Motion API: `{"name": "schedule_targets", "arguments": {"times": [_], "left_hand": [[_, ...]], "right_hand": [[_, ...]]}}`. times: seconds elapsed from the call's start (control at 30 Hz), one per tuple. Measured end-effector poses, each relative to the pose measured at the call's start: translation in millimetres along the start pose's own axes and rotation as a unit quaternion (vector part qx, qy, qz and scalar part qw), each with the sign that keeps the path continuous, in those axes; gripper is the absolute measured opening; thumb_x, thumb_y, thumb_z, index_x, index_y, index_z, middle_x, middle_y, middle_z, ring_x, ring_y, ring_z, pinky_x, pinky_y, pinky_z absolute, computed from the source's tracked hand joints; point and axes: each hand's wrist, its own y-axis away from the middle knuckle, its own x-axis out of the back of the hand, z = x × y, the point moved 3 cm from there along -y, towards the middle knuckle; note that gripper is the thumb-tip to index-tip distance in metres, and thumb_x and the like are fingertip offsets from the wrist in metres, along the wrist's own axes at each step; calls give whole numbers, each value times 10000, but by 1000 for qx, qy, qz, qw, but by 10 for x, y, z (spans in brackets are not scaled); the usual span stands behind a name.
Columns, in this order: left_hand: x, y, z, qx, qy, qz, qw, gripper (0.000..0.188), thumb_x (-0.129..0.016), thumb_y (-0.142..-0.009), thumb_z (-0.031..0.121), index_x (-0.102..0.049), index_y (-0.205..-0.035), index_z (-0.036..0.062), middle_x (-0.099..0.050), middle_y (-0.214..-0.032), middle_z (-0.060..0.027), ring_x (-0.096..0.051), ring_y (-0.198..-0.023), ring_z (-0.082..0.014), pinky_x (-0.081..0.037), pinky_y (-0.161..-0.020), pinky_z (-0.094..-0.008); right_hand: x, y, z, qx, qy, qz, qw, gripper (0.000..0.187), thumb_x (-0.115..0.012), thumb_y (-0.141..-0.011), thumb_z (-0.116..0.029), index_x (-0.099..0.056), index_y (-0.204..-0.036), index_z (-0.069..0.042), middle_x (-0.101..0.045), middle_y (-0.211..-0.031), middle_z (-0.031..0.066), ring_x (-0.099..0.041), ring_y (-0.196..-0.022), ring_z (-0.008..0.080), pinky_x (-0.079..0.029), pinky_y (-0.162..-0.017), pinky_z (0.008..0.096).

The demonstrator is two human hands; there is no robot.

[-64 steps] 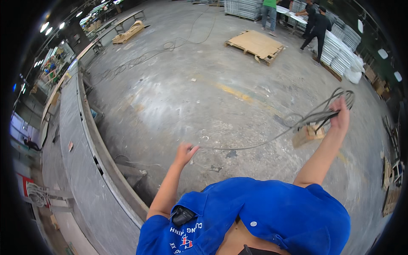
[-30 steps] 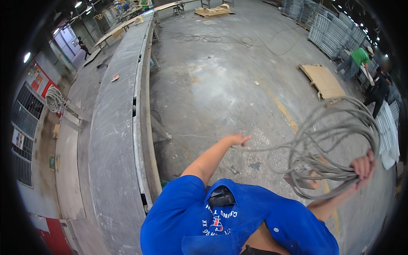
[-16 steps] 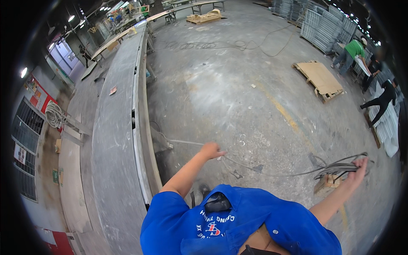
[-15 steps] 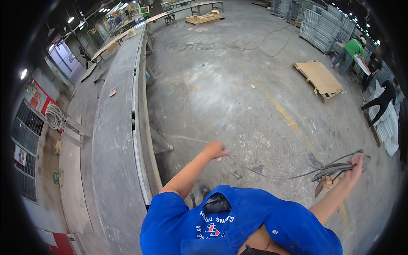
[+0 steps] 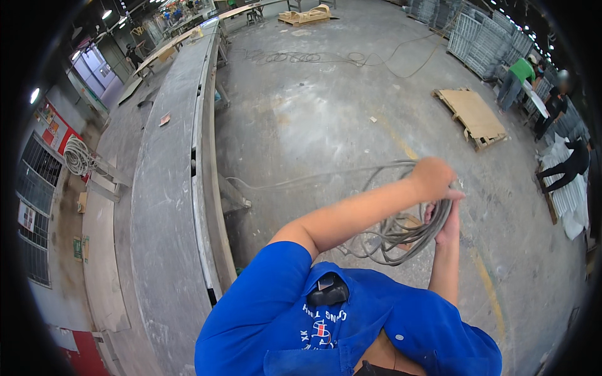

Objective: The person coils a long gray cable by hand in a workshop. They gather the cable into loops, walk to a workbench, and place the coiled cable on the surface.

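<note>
Fingers of the left hand curled around grey cable coil, right hand gripping its far side above the concrete floor; mid-coiling, next loop needing slack drawn in.

Factory or industrial workshop hall. Wide bare concrete floor with a painted yellow line, long grey steel workbench running down the left, wooden pallet on the floor, stacks of metal wire panels at the back, loose cables on the ground, overhead lamps, other workers at a far table.
</note>
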Motion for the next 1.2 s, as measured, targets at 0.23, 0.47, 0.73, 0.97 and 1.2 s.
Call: {"name": "schedule_targets", "arguments": {"times": [0.23, 0.47, 0.73, 0.97, 1.2], "left_hand": [[154, 144, -735, 7, 127, 107, 986, 364, -730, -650, 354, -598, -798, 49, -571, -787, -107, -550, -793, -264, -438, -721, -355], [271, 1797, -2514, 302, 67, -35, 950, 493, -586, -801, 417, -523, -1128, 53, -578, -1062, -133, -538, -996, -258, -407, -875, -367], [-285, 3072, -2622, 414, -25, -239, 878, 460, -476, -852, 450, -608, -988, 32, -605, -979, -193, -564, -928, -346, -428, -803, -402], [-968, 2218, -1380, 167, -12, -319, 933, 471, -472, -823, 505, -646, -786, 69, -621, -790, -164, -581, -794, -338, -455, -693, -435], [-588, 369, 1329, -279, 126, -148, 941, 451, -508, -775, 508, -603, -655, 84, -559, -573, -104, -576, -608, -315, -449, -510, -404]], "right_hand": [[-469, -15, -9, -53, 30, -132, 989, 341, -573, -822, -345, -526, -890, -14, -375, -504, -38, -345, -385, 75, -307, -427, 227], [-139, 446, -681, 48, -22, -66, 996, 185, -520, -855, -205, -522, -887, -22, -325, -500, -73, -321, -399, 52, -300, -448, 224], [848, 1650, -2353, 407, -111, 103, 901, 128, -403, -900, -93, -465, -926, 16, -304, -554, -46, -307, -472, 53, -288, -501, 215], [1532, 2232, -2792, 448, -55, 186, 873, 84, -491, -887, -104, -475, -865, -25, -341, -581, -38, -319, -497, 71, -324, -531, 225], [1372, 1589, -1727, 190, 46, 290, 937, 90, -562, -856, -142, -516, -834, -67, -449, -593, -32, -408, -528, 57, -375, -506, 209]]}}
